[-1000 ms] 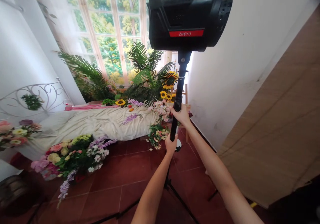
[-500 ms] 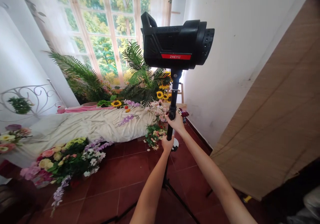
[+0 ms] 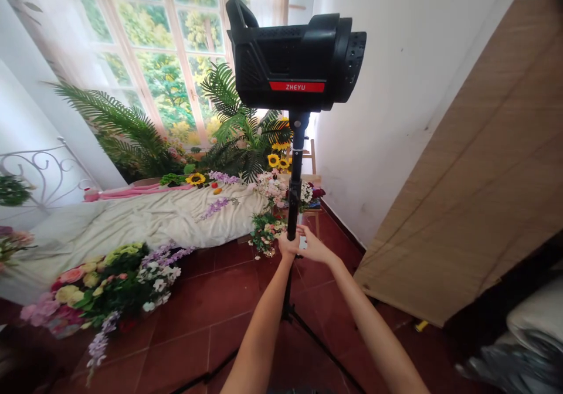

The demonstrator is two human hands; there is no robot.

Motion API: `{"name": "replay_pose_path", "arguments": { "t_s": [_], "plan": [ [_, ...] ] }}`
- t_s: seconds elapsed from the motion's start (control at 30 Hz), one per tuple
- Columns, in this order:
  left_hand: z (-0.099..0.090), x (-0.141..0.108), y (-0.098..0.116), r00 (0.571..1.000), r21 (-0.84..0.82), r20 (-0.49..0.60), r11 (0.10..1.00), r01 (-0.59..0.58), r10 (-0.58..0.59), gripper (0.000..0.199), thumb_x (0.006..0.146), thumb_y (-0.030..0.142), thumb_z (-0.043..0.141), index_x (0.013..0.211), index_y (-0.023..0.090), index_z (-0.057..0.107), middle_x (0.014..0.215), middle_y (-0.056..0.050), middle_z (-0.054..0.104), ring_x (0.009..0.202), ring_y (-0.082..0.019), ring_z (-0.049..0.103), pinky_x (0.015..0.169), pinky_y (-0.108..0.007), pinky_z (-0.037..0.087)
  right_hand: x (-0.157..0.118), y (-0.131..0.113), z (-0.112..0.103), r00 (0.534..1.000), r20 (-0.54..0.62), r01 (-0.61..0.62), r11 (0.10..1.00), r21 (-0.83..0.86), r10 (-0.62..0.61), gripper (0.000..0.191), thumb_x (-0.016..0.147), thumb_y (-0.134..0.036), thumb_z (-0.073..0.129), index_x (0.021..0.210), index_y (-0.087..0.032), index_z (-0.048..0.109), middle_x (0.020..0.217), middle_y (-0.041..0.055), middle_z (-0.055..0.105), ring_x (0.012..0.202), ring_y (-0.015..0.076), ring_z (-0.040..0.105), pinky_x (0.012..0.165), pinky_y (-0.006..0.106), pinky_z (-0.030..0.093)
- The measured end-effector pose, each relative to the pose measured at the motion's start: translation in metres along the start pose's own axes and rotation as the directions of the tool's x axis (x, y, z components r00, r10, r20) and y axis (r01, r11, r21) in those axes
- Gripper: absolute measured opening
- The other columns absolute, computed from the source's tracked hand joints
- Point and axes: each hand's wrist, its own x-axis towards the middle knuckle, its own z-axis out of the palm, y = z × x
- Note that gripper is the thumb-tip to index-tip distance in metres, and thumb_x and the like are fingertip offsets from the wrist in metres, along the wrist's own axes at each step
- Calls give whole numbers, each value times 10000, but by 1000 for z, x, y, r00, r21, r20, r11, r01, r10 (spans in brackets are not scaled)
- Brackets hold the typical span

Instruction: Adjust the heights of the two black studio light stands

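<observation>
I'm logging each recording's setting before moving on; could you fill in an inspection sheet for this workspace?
Surface: red tiled floor, with a tripod leg spread above it.
Job's things: black lamp with a red ZHEYU label, on top of a black pole.
Clutter: large flower bunch in front of the bed; small yellow object, unidentified, at lower right.
Grippers: bare left hand closed around the pole; right hand right beside it, grip unclear.
Cables: nothing seen.
Surroundings: palm leaves, white wall, tan hanging sheet.
</observation>
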Motion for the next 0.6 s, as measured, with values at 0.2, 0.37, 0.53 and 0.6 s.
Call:
{"name": "replay_pose_path", "arguments": {
  "t_s": [0.2,0.37,0.53,0.6],
  "plan": [
    [3,-1,0,998,63,-53,997,-32,36,265,650,386,615,531,154,566,492,-9,524,487,-119,500,480,-211,358,-40,36,28,992,-105,-58,995,78,66,688,755,-390,640,1347,-198,346,1170,117,585,1014,205,606,888,411,493],
    [4,0,0,998,65,-57,998,-23,27,215,635,346,618,546,152,595,511,-13,550,519,-133,531,507,-218,391,-39,44,43,960,-268,-82,996,19,84,486,829,-429,531,1248,-192,459,1092,102,619,986,212,608,884,409,490],
    [4,3,-4,998,47,-61,998,-33,36,221,637,341,619,534,150,583,491,-5,522,488,-122,503,493,-217,376,-48,46,51,894,-404,-208,978,13,195,396,804,-494,543,1062,-195,568,910,72,657,800,213,631,744,367,531],
    [5,4,-6,998,55,-37,997,-50,52,224,642,339,618,531,149,579,487,1,509,487,-120,500,496,-217,378,-54,49,53,885,-400,-244,969,38,238,397,809,-507,527,1065,-207,570,824,54,653,729,212,631,700,362,535]
  ]
}}
